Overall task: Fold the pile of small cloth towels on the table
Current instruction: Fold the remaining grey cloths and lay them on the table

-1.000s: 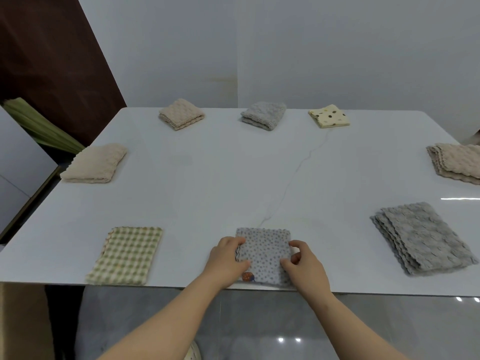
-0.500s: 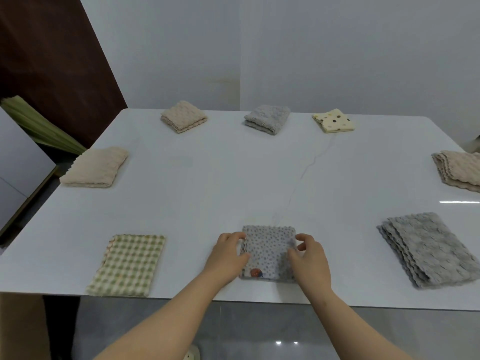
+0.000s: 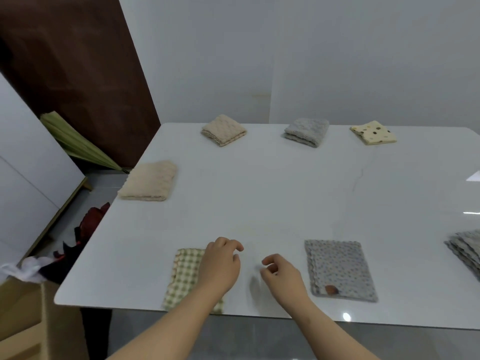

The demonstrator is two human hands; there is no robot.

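Table (image 3: 259, 198), white and glossy, fills most of the view, and two bare forearms reach in over its near edge. The left hand (image 3: 220, 268) sits over the right half of the checked towel (image 3: 183, 279), a green-and-cream one folded flat at the near edge. Its fingers are loosely curled with nothing between them, their tips past the towel's far right corner. Whether the palm touches the cloth cannot be told. The right hand (image 3: 281, 275) is just to the right, above bare tabletop. Its thumb and forefinger bend toward each other with a narrow gap and grip nothing.

Right of that hand, and apart from it, lies the dotted towel (image 3: 337, 266). It is grey, folded into a flat rectangle, with a small orange-brown mark by its near left corner. At the right edge of view a grey stack (image 3: 465, 253) of scallop-edged towels is partly cut off.

Farther off, by the left edge of the table, rests a folded beige towel (image 3: 149, 181). Along the far edge, left to right and well apart, are a tan towel (image 3: 224, 129), a grey towel (image 3: 306, 131) and a yellow towel (image 3: 373, 132) with dark spots, all folded.

Off the table to the left are a cardboard box (image 3: 23, 320), dark red cloth (image 3: 88, 224) on the floor and a green bundle (image 3: 75, 141) leaning by a brown panel (image 3: 78, 61).
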